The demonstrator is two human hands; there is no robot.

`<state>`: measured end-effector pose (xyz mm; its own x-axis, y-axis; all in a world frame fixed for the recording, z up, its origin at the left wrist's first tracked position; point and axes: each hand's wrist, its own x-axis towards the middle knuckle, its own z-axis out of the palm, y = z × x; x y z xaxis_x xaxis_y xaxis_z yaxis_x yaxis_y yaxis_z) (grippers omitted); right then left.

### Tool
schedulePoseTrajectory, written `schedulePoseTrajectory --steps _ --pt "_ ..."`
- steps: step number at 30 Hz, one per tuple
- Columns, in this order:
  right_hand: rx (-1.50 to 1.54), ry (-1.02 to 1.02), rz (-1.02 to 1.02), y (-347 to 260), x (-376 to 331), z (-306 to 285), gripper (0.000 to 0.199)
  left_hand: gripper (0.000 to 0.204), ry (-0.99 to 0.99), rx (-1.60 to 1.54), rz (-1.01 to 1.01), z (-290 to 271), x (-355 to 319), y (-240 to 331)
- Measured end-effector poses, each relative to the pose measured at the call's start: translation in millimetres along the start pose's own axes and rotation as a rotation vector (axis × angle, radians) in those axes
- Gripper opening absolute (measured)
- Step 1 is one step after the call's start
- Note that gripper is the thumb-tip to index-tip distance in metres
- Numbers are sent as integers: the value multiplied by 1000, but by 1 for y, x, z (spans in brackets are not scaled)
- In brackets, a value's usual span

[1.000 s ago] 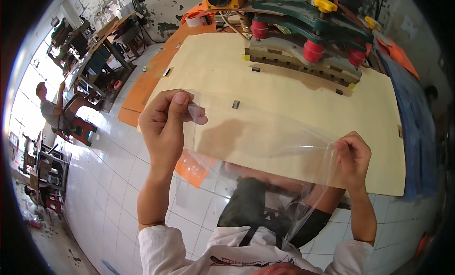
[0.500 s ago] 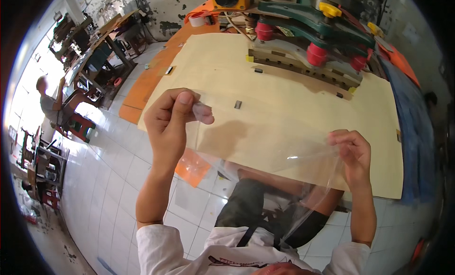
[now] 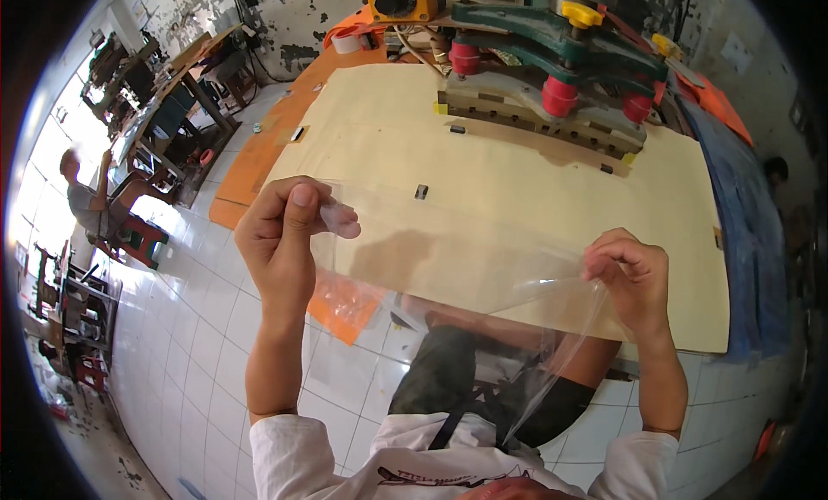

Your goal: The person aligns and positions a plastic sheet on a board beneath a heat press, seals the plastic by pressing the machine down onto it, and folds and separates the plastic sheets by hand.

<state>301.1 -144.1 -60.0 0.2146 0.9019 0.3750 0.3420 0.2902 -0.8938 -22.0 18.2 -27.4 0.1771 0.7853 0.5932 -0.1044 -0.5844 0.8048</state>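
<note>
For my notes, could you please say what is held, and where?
Left hand and right hand hold a clear plastic sheet near its top corners.

I take this for a workshop: through my remote view I see a green-armed machine (image 3: 565,50) with red mounts (image 3: 560,96) and yellow knobs (image 3: 581,15) over a cream-covered worktable (image 3: 247,174), a person (image 3: 88,198) on a low stool (image 3: 143,241) beside cluttered workbenches (image 3: 195,59), a white-tiled floor (image 3: 181,328) and a wall (image 3: 306,17) with peeling paint.
</note>
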Motion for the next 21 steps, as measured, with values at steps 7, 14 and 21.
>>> schedulePoseTrajectory --steps 7,14,21 --pt "-81 22 -97 6 3 2 12 27 7 -25 -42 -3 -2 1" --pt "-142 -77 -128 10 8 -10 15 25 -55 -107 -145 7 4 4" --pt "-411 -218 -120 -25 23 0 8 27 -35 -59 -133 7 5 5"
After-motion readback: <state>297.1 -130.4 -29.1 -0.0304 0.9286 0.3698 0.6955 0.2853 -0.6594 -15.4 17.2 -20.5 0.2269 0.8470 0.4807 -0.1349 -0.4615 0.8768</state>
